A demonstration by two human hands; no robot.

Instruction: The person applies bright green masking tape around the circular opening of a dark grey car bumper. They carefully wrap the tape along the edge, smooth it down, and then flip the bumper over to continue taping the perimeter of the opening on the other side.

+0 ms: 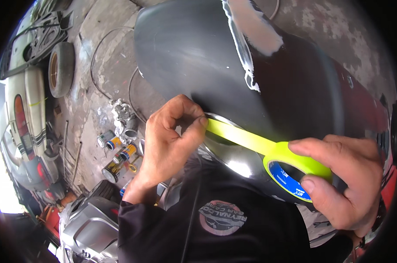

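Note:
Between the thumb and bent fingers of my left hand [167, 140] is the loose end of a bright yellow-green strip of masking tape [235, 134]. The strip runs straight and taut to the roll of masking tape [294, 157], which has a blue inner core. My right hand [349, 175] grips that roll, thumb and fingers on its right side. Behind the tape lies a dark grey car body panel [185, 48] with a pinkish filler patch [259, 33] edged in white. Just below the strip, a glossy curved part [238, 164] shows, partly covered by the tape and my hands.
Several paint cans [127, 152] stand on the concrete floor at left, beside crumpled foil-like material [121, 115]. A thin hose [92, 61] curls nearby. Farther left are a wheel [61, 70] and stacked bumpers [34, 101]. A silver car part [91, 228] sits at lower left.

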